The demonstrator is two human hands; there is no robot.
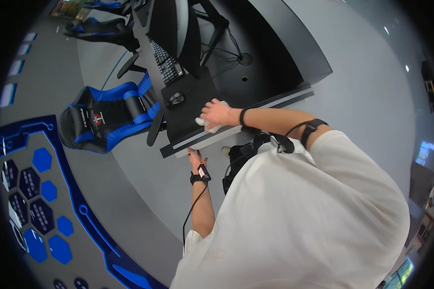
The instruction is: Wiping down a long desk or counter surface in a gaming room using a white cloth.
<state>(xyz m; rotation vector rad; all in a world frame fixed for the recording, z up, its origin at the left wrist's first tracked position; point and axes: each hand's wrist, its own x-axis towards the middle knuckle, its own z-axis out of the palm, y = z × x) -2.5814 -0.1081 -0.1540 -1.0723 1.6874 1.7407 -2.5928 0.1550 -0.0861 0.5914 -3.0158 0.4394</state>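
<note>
My right hand (217, 113) presses a crumpled white cloth (213, 127) onto the end edge of a black desk (267, 81). Part of the cloth is hidden under the palm and fingers. Lower down, my left hand (197, 160) is at the pale side panel (184, 153) below the desk's end, its fingertips at the panel's edge and its fingers apart. A light grey strip (195, 138) runs along this end of the desk. Near my right hand, a black computer mouse (176, 98) rests on a dark mouse pad (195, 90).
A keyboard (164, 61) and a monitor (182, 29) stand further along the desk, with cables (231, 47) behind them. A black and blue gaming chair (112, 117) is at the desk's front side. A cable (185, 216) hangs along my left arm. Decorated panels (39, 202) lie at the left.
</note>
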